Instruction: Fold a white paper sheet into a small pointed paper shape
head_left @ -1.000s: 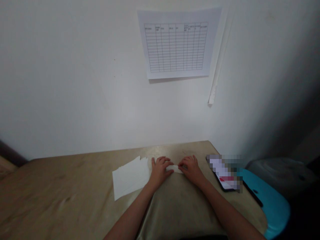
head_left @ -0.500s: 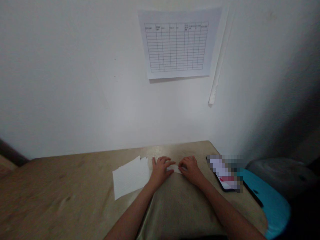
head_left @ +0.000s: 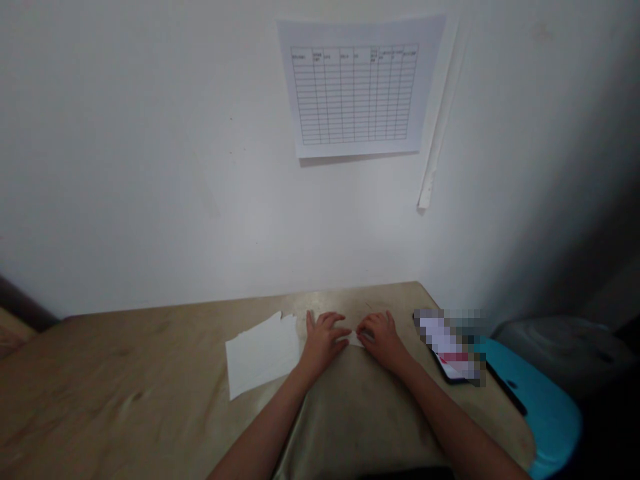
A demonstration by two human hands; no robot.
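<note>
My left hand rests over the tabletop with its fingers apart, the index finger and thumb close to the left end of a small white piece of paper. I cannot make out whether they touch it. On the other side, my right hand has its fingers curled and closed on the paper's right end, hiding part of it. A larger white sheet with a ragged, torn top edge lies flat to the left of my left hand.
A brownish table stands against a white wall. At the right lies a phone, partly pixelated, near a turquoise seat. A printed table chart hangs on the wall beside a white strip.
Less of the small paper shows between my hands, and its left part no longer lies between my left finger and thumb. My left fingers have parted slightly.
</note>
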